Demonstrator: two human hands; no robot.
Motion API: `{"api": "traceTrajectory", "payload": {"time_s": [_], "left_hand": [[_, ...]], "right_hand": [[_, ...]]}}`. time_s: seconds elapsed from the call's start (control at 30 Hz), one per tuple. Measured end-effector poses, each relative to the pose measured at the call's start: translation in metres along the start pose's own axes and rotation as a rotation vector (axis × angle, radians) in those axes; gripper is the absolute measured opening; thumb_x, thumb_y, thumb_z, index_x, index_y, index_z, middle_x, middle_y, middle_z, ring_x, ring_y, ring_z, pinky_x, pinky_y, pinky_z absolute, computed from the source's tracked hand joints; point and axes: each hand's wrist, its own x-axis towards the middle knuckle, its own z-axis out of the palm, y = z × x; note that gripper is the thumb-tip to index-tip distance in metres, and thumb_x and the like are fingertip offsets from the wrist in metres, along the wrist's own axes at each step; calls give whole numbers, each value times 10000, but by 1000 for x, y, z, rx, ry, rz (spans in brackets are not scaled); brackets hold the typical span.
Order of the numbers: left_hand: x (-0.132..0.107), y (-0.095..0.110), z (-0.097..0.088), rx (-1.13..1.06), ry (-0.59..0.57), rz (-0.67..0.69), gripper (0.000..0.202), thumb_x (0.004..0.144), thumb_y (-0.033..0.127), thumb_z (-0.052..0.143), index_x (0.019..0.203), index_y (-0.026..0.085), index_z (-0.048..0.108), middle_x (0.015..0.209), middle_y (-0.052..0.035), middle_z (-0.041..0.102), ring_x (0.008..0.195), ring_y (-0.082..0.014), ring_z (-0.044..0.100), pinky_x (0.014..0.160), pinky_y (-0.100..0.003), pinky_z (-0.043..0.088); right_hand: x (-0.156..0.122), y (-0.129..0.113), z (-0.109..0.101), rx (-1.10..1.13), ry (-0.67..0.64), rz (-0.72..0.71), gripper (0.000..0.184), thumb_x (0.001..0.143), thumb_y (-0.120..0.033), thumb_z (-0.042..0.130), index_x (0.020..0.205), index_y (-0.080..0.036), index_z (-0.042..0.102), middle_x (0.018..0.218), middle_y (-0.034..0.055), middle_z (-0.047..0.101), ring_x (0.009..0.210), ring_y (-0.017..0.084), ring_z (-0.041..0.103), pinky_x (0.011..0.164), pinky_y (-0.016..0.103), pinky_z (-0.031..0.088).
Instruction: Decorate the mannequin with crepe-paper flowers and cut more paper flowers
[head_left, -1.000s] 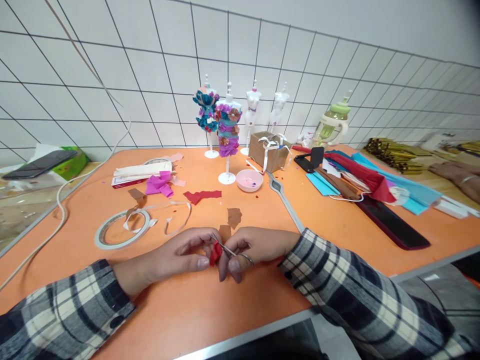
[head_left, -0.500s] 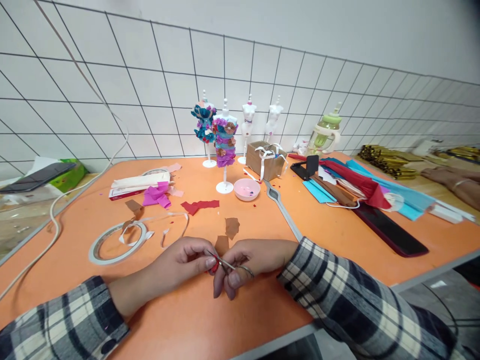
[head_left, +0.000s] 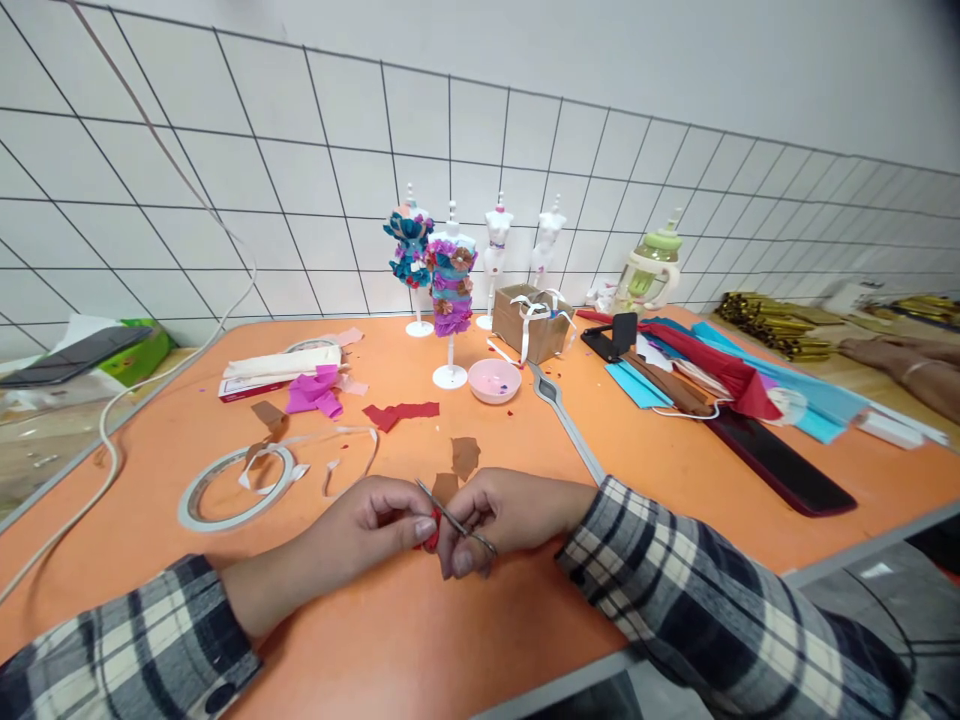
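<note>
My left hand [head_left: 375, 515] rests on the orange table [head_left: 420, 640] and pinches a small red paper piece [head_left: 431, 530] between thumb and fingertips. My right hand [head_left: 499, 515] is closed on small metal scissors [head_left: 454, 520], fingers through the loops, blades angled up to the left right at the red piece. Both hands touch each other near the table's front edge. Brown paper scraps [head_left: 463, 455] lie just behind the hands.
A tape ring [head_left: 225, 487] with loose strips lies to the left. Red [head_left: 401, 412] and magenta [head_left: 315, 392] paper scraps, a pink bowl [head_left: 493, 380], small mannequins [head_left: 450, 275], a brown box [head_left: 534, 320] and coloured sheets [head_left: 720, 375] sit behind. Another person's hand [head_left: 900, 360] rests at far right.
The scissors' blades have lifted and tilted further up-left at the red piece; my right fingers have curled in. The left hand keeps its pinch. The view shifted slightly.
</note>
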Motion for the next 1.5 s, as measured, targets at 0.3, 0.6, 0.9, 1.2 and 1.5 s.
{"api": "traceTrajectory", "payload": {"time_s": [0.3, 0.6, 0.9, 1.2, 1.5], "left_hand": [[6, 5, 2, -40, 303, -32, 419, 859, 557, 665, 995, 162, 713, 730, -38, 694, 719, -192, 604, 704, -300, 488], [10, 1, 8, -56, 268, -58, 341, 738, 415, 788, 956, 179, 672, 737, -13, 706, 694, -173, 638, 662, -279, 500], [11, 11, 7, 133, 350, -91, 323, 804, 504, 684, 759, 184, 691, 621, 18, 634, 587, -147, 555, 570, -243, 436], [11, 5, 6, 48, 446, -65, 436, 763, 494, 748, 1047, 188, 623, 625, 62, 565, 574, -134, 510, 562, -234, 376], [9, 6, 6, 87, 526, -70, 406, 709, 431, 758, 985, 206, 563, 625, 48, 635, 589, -154, 568, 591, -261, 398]], "right_hand": [[5, -1, -2, -189, 909, -250, 310, 761, -421, 766, 892, -167, 645, 829, 11, 637, 748, 135, 546, 710, 269, 435], [8, -1, 5, -453, 903, -229, 151, 772, -254, 726, 856, -185, 621, 762, -28, 622, 636, 99, 478, 629, 236, 385], [7, -3, -2, -104, 919, -362, 276, 714, -328, 775, 806, -192, 553, 839, 3, 624, 712, 114, 538, 684, 254, 456], [4, 12, -26, -413, 1113, -45, 181, 751, -240, 698, 920, -200, 646, 1000, 2, 699, 638, 98, 497, 649, 261, 402], [9, 12, -22, -420, 982, -51, 132, 755, -110, 616, 853, -193, 645, 845, 6, 712, 762, 143, 644, 691, 253, 466]]}}
